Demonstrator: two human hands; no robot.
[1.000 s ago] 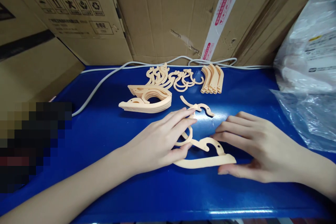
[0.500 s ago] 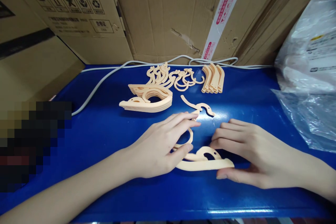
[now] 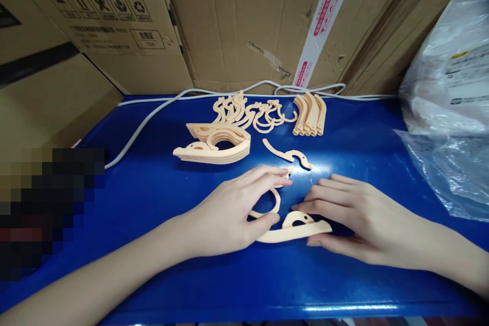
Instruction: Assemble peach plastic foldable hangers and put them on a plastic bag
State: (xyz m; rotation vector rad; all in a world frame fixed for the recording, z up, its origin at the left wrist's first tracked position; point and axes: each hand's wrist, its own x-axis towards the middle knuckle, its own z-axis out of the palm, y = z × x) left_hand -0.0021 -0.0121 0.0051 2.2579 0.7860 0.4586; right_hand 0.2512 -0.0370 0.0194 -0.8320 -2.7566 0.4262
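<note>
A flat peach plastic curved piece (image 3: 294, 230) lies on the blue table (image 3: 153, 188) between my hands. My left hand (image 3: 233, 209) rests over a peach hook piece (image 3: 272, 198), thumb and fingers pinching its loop against the curved piece. My right hand (image 3: 344, 219) grips the curved piece's right end between thumb and fingers. A single loose hook-shaped piece (image 3: 288, 154) lies just beyond my fingertips.
Farther back sit a stack of curved pieces (image 3: 214, 146), a heap of hooks (image 3: 252, 112) and a bundle of arms (image 3: 310, 117). A white cable (image 3: 153, 117) runs along the back. Cardboard boxes (image 3: 237, 20) wall the rear; a plastic bag (image 3: 446, 97) sits right.
My right hand has slid the curved piece leftward, toward the hook under my left hand. The left hand has stayed nearly in place.
</note>
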